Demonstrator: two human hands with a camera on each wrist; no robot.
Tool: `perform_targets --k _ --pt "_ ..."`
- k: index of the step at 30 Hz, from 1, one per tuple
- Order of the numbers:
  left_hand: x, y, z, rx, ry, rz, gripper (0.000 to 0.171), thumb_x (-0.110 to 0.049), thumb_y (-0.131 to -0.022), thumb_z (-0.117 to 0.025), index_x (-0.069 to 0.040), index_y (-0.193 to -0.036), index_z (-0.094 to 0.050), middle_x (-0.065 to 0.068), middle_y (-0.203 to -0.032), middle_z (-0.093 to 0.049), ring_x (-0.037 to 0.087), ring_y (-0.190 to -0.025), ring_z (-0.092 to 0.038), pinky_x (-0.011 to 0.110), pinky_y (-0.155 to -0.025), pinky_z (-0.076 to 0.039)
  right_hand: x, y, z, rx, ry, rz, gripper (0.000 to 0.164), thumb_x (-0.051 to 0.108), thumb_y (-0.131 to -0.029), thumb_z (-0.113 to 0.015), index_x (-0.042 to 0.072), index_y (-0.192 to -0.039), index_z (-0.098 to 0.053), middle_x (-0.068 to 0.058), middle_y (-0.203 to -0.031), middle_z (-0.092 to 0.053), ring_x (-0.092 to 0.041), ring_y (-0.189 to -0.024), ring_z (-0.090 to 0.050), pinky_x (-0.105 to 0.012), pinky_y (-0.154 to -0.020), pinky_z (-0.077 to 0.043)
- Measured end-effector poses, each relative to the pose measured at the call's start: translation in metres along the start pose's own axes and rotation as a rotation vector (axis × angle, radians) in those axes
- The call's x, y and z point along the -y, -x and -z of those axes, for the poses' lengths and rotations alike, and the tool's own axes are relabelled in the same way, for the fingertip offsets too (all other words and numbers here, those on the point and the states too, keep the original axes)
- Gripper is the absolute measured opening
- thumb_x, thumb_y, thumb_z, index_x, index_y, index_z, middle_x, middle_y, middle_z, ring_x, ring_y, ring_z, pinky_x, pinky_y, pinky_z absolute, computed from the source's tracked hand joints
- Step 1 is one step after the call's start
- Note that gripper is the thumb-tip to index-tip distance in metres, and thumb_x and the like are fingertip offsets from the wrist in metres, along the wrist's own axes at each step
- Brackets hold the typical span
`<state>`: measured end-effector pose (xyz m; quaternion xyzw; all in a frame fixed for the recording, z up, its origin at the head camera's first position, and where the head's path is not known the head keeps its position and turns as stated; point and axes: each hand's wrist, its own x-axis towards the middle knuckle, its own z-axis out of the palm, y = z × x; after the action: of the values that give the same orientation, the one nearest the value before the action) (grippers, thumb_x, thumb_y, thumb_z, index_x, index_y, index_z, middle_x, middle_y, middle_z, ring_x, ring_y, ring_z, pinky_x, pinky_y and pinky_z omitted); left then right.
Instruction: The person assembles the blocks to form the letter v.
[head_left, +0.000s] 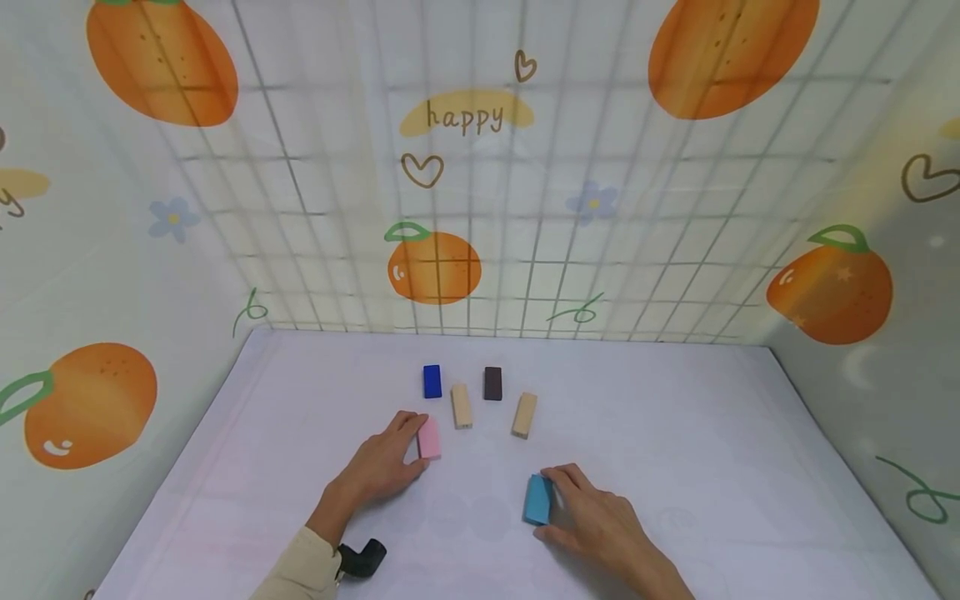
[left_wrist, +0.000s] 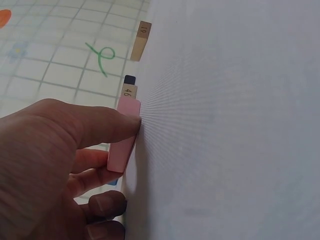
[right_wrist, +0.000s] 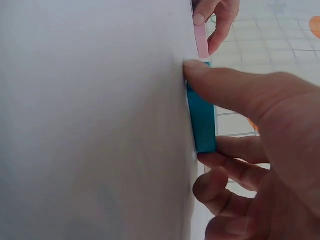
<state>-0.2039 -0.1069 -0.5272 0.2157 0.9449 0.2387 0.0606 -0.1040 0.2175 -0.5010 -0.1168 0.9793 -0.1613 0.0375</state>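
Note:
My left hand (head_left: 382,462) pinches a pink block (head_left: 429,438) by its ends, thumb at the near end and fingers at the far one. In the left wrist view the thumb lies across the pink block (left_wrist: 125,142). Nearer the front, my right hand (head_left: 600,521) grips a teal block (head_left: 537,500) between thumb and fingertips. The right wrist view shows the teal block (right_wrist: 202,120) close along the white tabletop. Just beyond the pink block stand a pale wooden block (head_left: 462,407) and a blue block (head_left: 432,382).
Farther back on the white table (head_left: 675,433) lie a dark brown block (head_left: 492,383) and another pale wooden block (head_left: 524,415). A patterned cloth with printed oranges (head_left: 434,267) rises behind the table and along both sides. A black wrist strap piece (head_left: 363,558) hangs by the left sleeve.

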Motion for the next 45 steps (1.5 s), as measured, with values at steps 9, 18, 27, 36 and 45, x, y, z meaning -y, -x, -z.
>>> perform_targets --k 9,18,27,36,45 --pt "-0.0011 0.0016 0.0003 -0.003 0.0 0.01 0.07 -0.03 -0.095 -0.071 -0.01 -0.154 -0.04 0.009 -0.15 -0.043 0.028 -0.121 -0.058 0.049 -0.103 -0.048 0.0005 -0.0002 -0.0018 0.028 -0.004 -0.026 0.075 0.047 -0.075 -0.087 0.017 -0.136 -0.057 0.001 -0.131 -0.055 -0.006 -0.07 -0.054 -0.035 -0.06 -0.053" --pt "0.0036 0.0002 -0.0034 -0.011 -0.011 0.0 0.07 -0.032 -0.095 -0.07 -0.011 -0.155 -0.039 0.007 -0.151 -0.043 0.026 -0.116 -0.06 0.048 -0.101 -0.049 0.0039 0.0006 -0.0007 0.048 -0.001 -0.049 0.074 0.046 -0.075 -0.088 0.017 -0.135 -0.057 0.0 -0.131 -0.055 -0.007 -0.075 -0.055 -0.036 -0.062 -0.054" --pt "0.0057 0.0014 -0.0049 -0.024 -0.005 -0.005 0.07 -0.032 -0.094 -0.071 -0.01 -0.154 -0.041 0.007 -0.149 -0.044 0.022 -0.108 -0.061 0.047 -0.098 -0.051 0.0036 0.0002 -0.0007 0.042 0.007 -0.031 0.075 0.048 -0.075 -0.088 0.018 -0.135 -0.056 0.001 -0.132 -0.055 -0.007 -0.078 -0.057 -0.034 -0.061 -0.054" --pt "0.0029 0.0005 -0.0048 -0.019 -0.004 -0.004 0.071 -0.031 -0.094 -0.071 -0.011 -0.155 -0.04 0.006 -0.149 -0.044 0.022 -0.108 -0.061 0.046 -0.099 -0.051 0.0044 0.0002 0.0014 0.05 0.009 -0.048 0.075 0.047 -0.074 -0.088 0.018 -0.136 -0.057 0.0 -0.133 -0.055 -0.008 -0.08 -0.057 -0.035 -0.062 -0.055" --pt "-0.0014 -0.0006 -0.0035 -0.021 0.003 -0.007 0.07 -0.028 -0.094 -0.071 -0.009 -0.154 -0.041 0.008 -0.149 -0.044 0.025 -0.112 -0.061 0.048 -0.1 -0.05 0.0035 0.0008 0.0027 0.052 0.006 -0.057 0.075 0.047 -0.074 -0.088 0.019 -0.136 -0.056 0.001 -0.134 -0.055 -0.007 -0.077 -0.055 -0.032 -0.058 -0.051"
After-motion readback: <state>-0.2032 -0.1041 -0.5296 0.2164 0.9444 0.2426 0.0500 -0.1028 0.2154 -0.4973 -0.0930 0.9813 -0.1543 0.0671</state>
